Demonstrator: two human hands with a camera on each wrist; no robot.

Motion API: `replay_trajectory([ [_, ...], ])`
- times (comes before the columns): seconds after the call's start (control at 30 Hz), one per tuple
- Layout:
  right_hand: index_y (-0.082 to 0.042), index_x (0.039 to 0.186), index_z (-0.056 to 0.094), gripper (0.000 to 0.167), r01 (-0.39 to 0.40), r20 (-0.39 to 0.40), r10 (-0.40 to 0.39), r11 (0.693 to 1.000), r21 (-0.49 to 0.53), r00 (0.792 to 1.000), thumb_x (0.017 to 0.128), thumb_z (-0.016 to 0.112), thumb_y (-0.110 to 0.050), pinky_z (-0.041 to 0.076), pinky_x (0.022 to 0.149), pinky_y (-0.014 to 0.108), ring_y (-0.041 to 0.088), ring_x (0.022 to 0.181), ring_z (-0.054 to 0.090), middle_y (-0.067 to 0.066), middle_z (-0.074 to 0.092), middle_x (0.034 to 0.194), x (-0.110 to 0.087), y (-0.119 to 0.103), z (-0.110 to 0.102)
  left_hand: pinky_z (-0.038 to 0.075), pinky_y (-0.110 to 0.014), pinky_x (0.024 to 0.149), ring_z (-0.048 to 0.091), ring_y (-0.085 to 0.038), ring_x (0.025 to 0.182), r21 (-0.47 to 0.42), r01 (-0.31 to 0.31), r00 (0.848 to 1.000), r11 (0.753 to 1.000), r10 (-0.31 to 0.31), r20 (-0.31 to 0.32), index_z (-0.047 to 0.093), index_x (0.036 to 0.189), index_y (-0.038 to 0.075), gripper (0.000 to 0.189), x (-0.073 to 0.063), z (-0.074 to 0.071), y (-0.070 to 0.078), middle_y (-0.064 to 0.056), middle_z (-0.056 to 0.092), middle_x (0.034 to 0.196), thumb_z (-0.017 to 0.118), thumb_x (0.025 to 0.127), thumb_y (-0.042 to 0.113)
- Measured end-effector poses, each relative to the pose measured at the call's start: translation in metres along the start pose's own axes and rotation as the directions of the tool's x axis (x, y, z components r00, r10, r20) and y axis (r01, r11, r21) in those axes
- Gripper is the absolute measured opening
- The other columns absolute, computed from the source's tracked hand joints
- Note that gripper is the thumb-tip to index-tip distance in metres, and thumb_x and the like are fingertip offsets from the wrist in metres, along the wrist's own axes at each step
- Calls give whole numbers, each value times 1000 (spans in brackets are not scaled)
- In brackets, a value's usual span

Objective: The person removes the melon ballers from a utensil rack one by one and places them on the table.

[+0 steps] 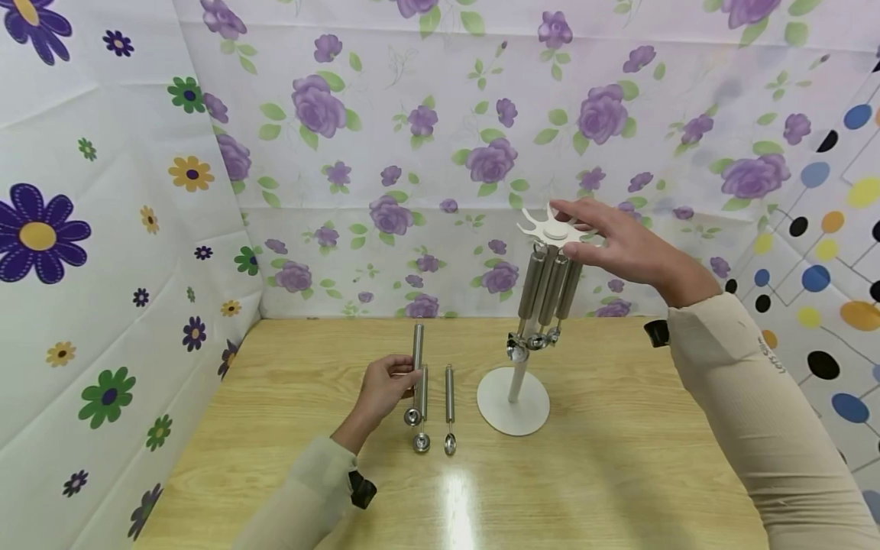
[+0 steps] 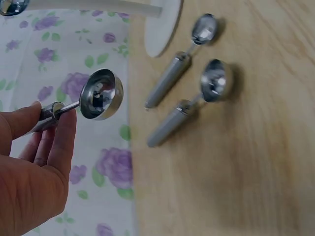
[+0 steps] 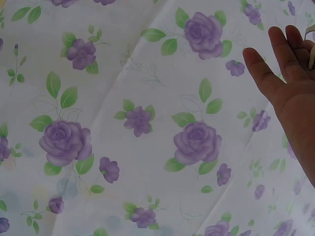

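Note:
My left hand pinches the steel handle of a measuring spoon between thumb and fingers. Its deep round bowl points away from the fingertips in the left wrist view, above the table. Beside it on the wood lie a second round-bowled measuring spoon and a smaller oval-bowled spoon. At the right stands a white utensil rack with a round base and a hooked top. Several steel-handled utensils hang from its hooks. Around that top my right hand spreads its fairly straight fingers, thumb on the near side.
The light wood table meets a purple rose-patterned cloth at the back. Another flowered cloth covers the left side, and a dotted one the right.

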State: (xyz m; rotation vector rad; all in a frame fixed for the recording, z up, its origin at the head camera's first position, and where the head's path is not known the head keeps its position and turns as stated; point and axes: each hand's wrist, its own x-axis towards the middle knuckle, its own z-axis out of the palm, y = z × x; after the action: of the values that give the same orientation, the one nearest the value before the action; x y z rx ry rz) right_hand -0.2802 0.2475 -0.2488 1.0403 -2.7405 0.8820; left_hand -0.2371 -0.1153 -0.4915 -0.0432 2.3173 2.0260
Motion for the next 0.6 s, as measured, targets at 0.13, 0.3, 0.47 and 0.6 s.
replay_trajectory([
  [0.13, -13, 159, 29, 69, -4, -5, 4, 1000, 2, 1000, 101, 57, -38, 33, 104, 67, 45, 131, 41, 21, 42, 148, 0, 0, 0, 62, -35, 73, 67, -35, 97, 15, 53, 999, 998, -53, -12, 61, 123, -11, 33, 1, -5, -15, -21, 65, 109, 69, 93, -1],
  [0.3, -12, 159, 29, 69, -7, -7, 7, 1000, -1, 1000, 101, 57, -37, 33, 103, 68, 45, 131, 42, 22, 42, 147, -1, 0, 0, 62, -35, 74, 68, -29, 92, 65, 104, 994, 992, -103, -18, 61, 123, -11, 34, 6, -10, -35, -19, 64, 107, 70, 93, 1],
  [0.47, -12, 159, 29, 69, -6, -7, 6, 1000, 2, 1000, 101, 57, -37, 33, 104, 68, 45, 131, 42, 22, 42, 147, -1, -1, 0, 62, -37, 74, 68, -20, 83, 109, 131, 991, 985, -127, -35, 63, 120, -11, 32, 8, -13, -50, -16, 65, 102, 71, 92, 1],
  [0.6, -12, 159, 29, 69, -5, -9, 5, 1000, 3, 1000, 101, 57, -37, 33, 104, 67, 44, 131, 42, 21, 43, 146, -1, -2, 1, 62, -35, 70, 67, -19, 78, 153, 138, 990, 979, -133, -40, 66, 118, -10, 29, 9, -15, -59, -14, 67, 97, 71, 92, 2],
])
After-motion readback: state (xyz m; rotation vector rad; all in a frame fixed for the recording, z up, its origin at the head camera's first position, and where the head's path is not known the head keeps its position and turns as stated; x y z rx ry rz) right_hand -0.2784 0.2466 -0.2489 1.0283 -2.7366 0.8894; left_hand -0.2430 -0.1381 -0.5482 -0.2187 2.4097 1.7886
